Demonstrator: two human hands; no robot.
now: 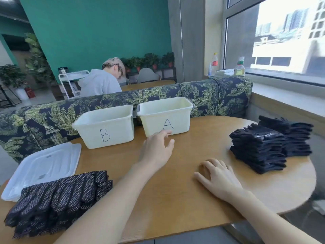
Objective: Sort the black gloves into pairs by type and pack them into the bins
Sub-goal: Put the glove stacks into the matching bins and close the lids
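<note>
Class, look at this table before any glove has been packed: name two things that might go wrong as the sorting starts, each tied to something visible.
1. The dotted gloves lie at the table's near edge with cuffs overhanging; the left hand, reaching across toward bin A, brings its forearm close and may brush them off.
2. The plain gloves stand in tall stacks near the right rim; pulling one carelessly with the right hand could topple them.

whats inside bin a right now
Bin A shows only bare pale inner walls, no gloves. Its front wall hides the bottom, so the floor cannot be seen.
</note>
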